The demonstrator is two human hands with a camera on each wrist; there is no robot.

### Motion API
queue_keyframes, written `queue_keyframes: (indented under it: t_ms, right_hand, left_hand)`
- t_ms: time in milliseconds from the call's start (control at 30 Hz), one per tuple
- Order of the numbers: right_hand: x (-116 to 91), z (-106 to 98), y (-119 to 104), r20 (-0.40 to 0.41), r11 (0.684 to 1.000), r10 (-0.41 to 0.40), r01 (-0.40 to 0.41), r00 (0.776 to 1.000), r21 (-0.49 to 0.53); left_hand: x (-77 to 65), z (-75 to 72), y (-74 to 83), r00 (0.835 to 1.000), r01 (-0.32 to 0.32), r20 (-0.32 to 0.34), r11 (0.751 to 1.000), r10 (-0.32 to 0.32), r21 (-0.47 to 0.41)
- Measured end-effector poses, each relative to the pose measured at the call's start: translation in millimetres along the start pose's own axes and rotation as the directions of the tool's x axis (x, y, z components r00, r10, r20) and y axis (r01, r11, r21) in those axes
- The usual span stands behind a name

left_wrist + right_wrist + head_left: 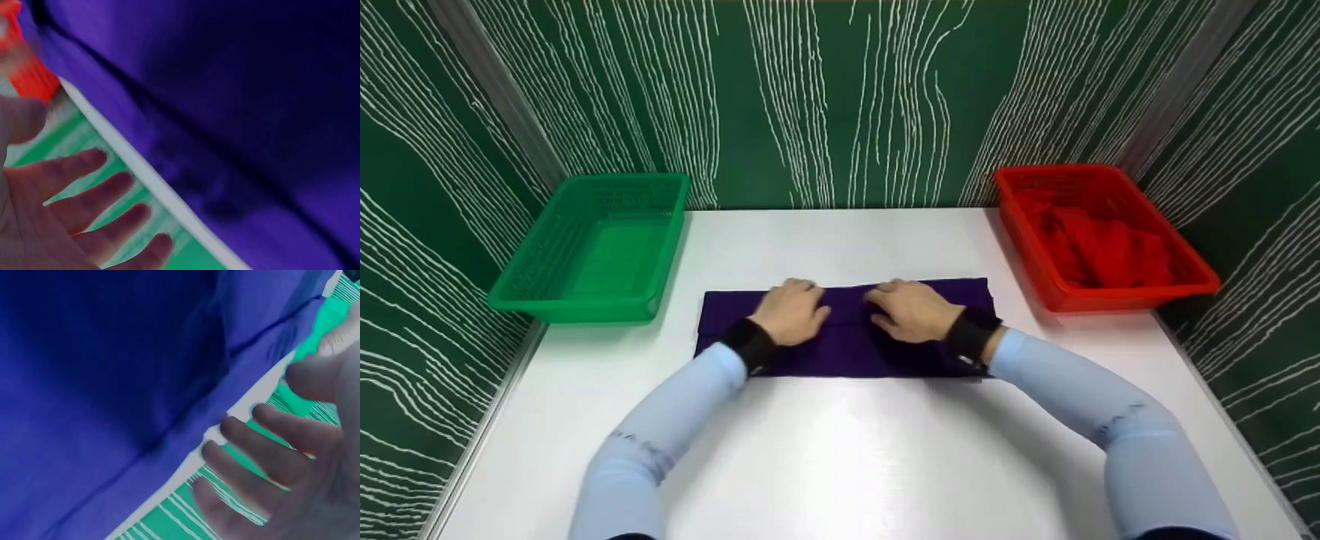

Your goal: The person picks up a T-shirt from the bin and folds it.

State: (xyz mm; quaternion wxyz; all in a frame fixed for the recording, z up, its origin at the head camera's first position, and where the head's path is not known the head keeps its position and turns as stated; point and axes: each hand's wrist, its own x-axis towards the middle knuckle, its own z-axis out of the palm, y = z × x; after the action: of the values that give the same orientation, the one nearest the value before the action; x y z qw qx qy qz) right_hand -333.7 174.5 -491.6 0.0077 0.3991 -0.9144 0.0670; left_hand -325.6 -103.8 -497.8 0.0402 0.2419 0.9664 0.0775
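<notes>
Wrapping around the back and sides are green walls (840, 112) with squiggly white lines, and below them there's a big white table (847, 450). Next size down, a red basket (1132, 300) at the far right and a green basket (577, 306) at the far left. The purple cloth (847, 364) lies as a long flat strip mid-table, nearer the person than the baskets, with a crease or seam running lengthwise. Pale blue sleeves (675, 420) cover both arms, and some crumpled red cloth (1110, 244) sits in the red basket. Left hand (790, 311) and right hand (919, 309) are over the purple one, fingers loose and spread, gripping nothing; can't tell if they're touching it. Smallest bits: black wristbands (748, 343).
</notes>
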Motion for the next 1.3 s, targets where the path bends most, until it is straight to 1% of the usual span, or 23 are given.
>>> queue_keyframes:
  t_ms: [67, 133, 167, 233, 267, 367, 433, 500, 567, 667, 767, 833, 900, 1000, 1100, 1133, 1267, 1300]
  right_hand:
    - [14, 13, 0, -0.003, 1.0, -0.024, 0.024, 1.0, 0.002]
    - [22, 27, 1, 0.033, 0.999, -0.035, 0.035, 0.999, -0.001]
    - [25, 33, 2, 0.062, 0.999, -0.037, 0.037, 0.997, 0.002]
    - [26, 42, 4, 0.141, 0.999, -0.02, 0.016, 0.99, 0.029]
    - [26, 44, 4, 0.179, 0.998, -0.004, -0.006, 0.984, 0.055]
    - [22, 45, 6, 0.295, 0.984, 0.057, -0.103, 0.954, 0.143]
    - [20, 44, 9, 0.348, 0.966, 0.096, -0.171, 0.933, 0.192]
    - [17, 45, 16, 0.376, 0.953, 0.119, -0.211, 0.919, 0.215]
    - [11, 48, 24, 0.379, 0.944, 0.13, -0.232, 0.916, 0.236]
    - [-3, 50, 39, 0.354, 0.934, 0.156, -0.254, 0.922, 0.251]
    - [-22, 48, 53, 0.319, 0.925, 0.192, -0.28, 0.928, 0.257]
    - [-35, 45, 61, 0.304, 0.927, 0.224, -0.298, 0.926, 0.226]
    - [-46, 39, 67, 0.305, 0.927, 0.255, -0.322, 0.918, 0.195]
    - [-62, 30, 74, 0.33, 0.921, 0.305, -0.365, 0.893, 0.137]
    - [-76, 22, 81, 0.352, 0.904, 0.351, -0.412, 0.868, 0.112]
    - [-81, 21, 84, 0.358, 0.899, 0.367, -0.427, 0.858, 0.102]
    - [-103, 20, 98, 0.357, 0.876, 0.417, -0.474, 0.836, 0.088]
    - [-106, 18, 100, 0.355, 0.874, 0.422, -0.479, 0.834, 0.087]
  left_hand:
    - [14.1, 9.1, 16.7, 0.999, 0.021, 0.027, 0.999, -0.02, -0.036]
    - [25.4, 19.8, 28.7, 0.995, 0.074, 0.074, 0.995, -0.069, -0.071]
    - [31.4, 26.9, 31.5, 0.99, 0.111, 0.102, 0.99, -0.102, -0.085]
    - [37.5, 35.1, 35.2, 0.97, 0.189, 0.174, 0.975, -0.168, -0.113]
    - [40.2, 38.4, 34.8, 0.956, 0.227, 0.215, 0.967, -0.198, -0.118]
    - [46.0, 46.4, 25.9, 0.914, 0.303, 0.312, 0.948, -0.26, -0.096]
    - [48.1, 49.7, 16.2, 0.891, 0.334, 0.353, 0.939, -0.285, -0.085]
    - [50.4, 53.7, 3.5, 0.879, 0.356, 0.367, 0.931, -0.305, -0.079]
    - [49.6, 55.6, -9.7, 0.869, 0.379, 0.375, 0.921, -0.322, -0.088]
    - [44.4, 53.7, -30.0, 0.855, 0.416, 0.386, 0.903, -0.347, -0.109]
    - [34.6, 48.8, -50.2, 0.84, 0.448, 0.395, 0.886, -0.372, -0.118]
    - [26.1, 44.9, -62.8, 0.833, 0.469, 0.389, 0.875, -0.393, -0.12]
    - [17.1, 41.3, -73.9, 0.829, 0.488, 0.376, 0.864, -0.415, -0.122]
    - [3.7, 37.7, -88.3, 0.828, 0.507, 0.354, 0.85, -0.435, -0.142]
    - [-8.8, 34.0, -99.1, 0.821, 0.53, 0.342, 0.833, -0.457, -0.16]
    - [-12.4, 32.6, -102.6, 0.818, 0.537, 0.342, 0.828, -0.463, -0.161]
    - [-24.0, 25.5, -113.1, 0.805, 0.557, 0.351, 0.814, -0.479, -0.166]
    - [-27.1, 23.9, -116.2, 0.801, 0.561, 0.356, 0.811, -0.481, -0.166]
